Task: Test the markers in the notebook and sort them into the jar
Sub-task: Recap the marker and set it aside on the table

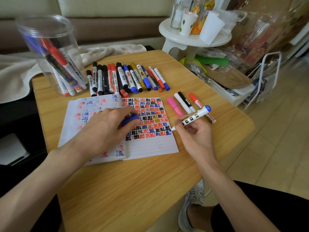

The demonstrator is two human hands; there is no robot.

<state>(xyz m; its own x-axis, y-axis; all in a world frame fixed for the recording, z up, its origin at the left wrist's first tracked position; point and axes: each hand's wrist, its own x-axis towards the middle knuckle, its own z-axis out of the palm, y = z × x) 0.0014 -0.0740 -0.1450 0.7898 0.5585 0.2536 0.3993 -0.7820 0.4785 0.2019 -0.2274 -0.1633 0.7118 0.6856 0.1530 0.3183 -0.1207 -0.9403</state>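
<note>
Two hands are at the open lined paper notebook: your right hand clamps its fingers round a white blue-ended marker, tip at the right page's edge; your left hand pinches a blue plastic cap over it.

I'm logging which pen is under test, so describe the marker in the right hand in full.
The marker has a white, plastic-looking barrel with black and gold print and a blue end plug. It is uncapped and tilted, rear end raised, tip down on the right page of the notebook beside the last blue character. The right hand holds it in a writing grip, fingers curled round the barrel. The left hand holds a blue cap, probably its own.
</note>
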